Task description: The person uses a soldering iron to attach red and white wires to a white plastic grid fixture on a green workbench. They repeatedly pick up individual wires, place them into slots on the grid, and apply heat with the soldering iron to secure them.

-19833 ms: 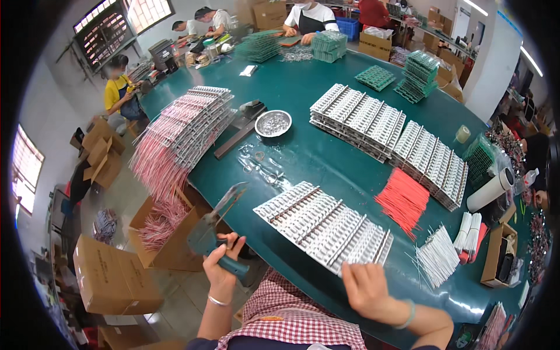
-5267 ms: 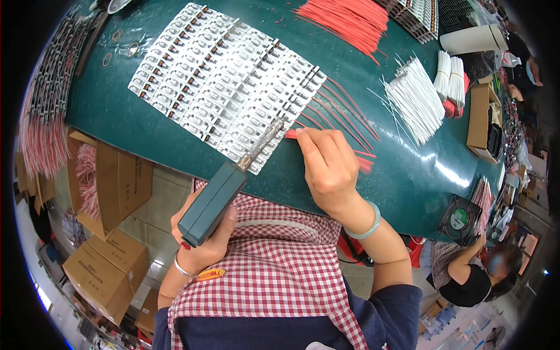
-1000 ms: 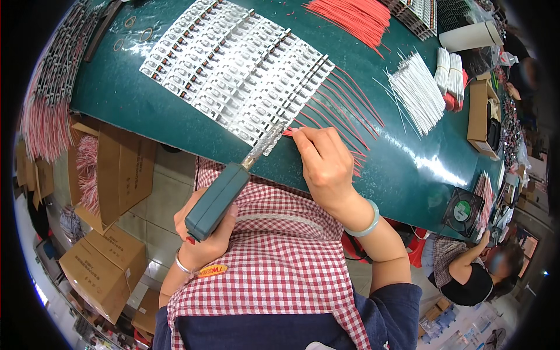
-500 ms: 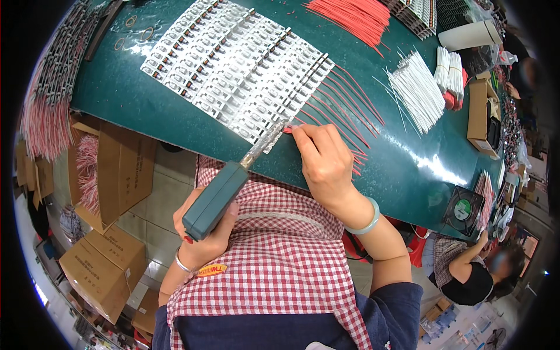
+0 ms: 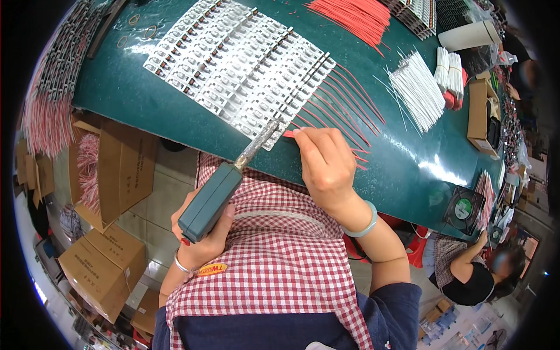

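My left hand (image 5: 203, 249) is wrapped round the dark green handle of a soldering gun (image 5: 211, 201). The gun's metal shaft points up and right, and its tip meets the near right corner of a white panel of small circuit boards (image 5: 233, 67). My right hand (image 5: 328, 166) pinches a red wire (image 5: 289, 134), whose end lies close to that tip; the exact contact is too small to tell. Several attached red wires (image 5: 341, 111) trail rightward from the panel's right edge.
Loose red wires (image 5: 353, 20) and white wires (image 5: 417, 90) lie in piles on the green table (image 5: 402, 192). A small fan (image 5: 464, 209) stands at its right edge. Wired strips (image 5: 52, 87) hang at the left, above an open carton (image 5: 125, 169). A co-worker (image 5: 472, 268) sits at right.
The soldering gun and my left hand have shifted slightly left and down. My right hand has dropped a little, still pinching red wire. The panel has slid very slightly right.
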A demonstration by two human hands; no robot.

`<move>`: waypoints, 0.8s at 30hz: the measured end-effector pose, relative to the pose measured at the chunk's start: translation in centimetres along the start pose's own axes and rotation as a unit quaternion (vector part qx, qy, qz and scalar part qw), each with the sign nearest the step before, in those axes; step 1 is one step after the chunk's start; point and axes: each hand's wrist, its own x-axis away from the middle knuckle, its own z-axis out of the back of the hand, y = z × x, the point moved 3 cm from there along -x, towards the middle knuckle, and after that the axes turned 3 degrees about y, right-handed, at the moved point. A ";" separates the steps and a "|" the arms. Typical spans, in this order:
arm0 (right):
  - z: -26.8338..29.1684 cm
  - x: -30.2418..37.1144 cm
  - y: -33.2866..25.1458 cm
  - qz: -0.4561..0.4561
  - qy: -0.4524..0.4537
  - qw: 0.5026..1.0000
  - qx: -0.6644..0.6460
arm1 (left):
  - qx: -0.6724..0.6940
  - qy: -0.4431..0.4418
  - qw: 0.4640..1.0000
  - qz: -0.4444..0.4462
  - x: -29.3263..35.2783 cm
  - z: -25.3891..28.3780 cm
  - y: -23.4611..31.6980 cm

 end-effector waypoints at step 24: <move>-0.7 0.2 -1.1 -0.032 -0.027 0.999 0.028 | 0.002 0.007 1.000 -0.017 -0.1 -0.3 0.4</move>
